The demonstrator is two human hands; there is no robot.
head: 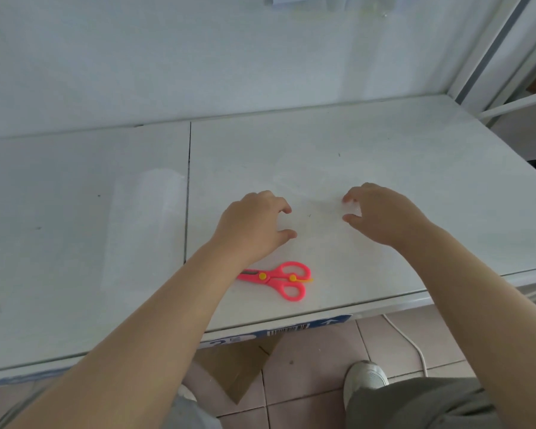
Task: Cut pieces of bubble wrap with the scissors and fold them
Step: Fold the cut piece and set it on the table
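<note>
Honestly, the pink scissors just lie closed on the desk, at 6 o'clock from both hands. The left hand is half-curled, and you can't tell if it grips anything. At its 3 o'clock, the right hand pinches the clear bubble wrap lying between them.

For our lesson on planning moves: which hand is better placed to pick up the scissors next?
Left, probably. The left hand is nearer the pink scissors, whose blades lie by its wrist; the right hand is farther off and seems to hold the clear bubble wrap.
</note>
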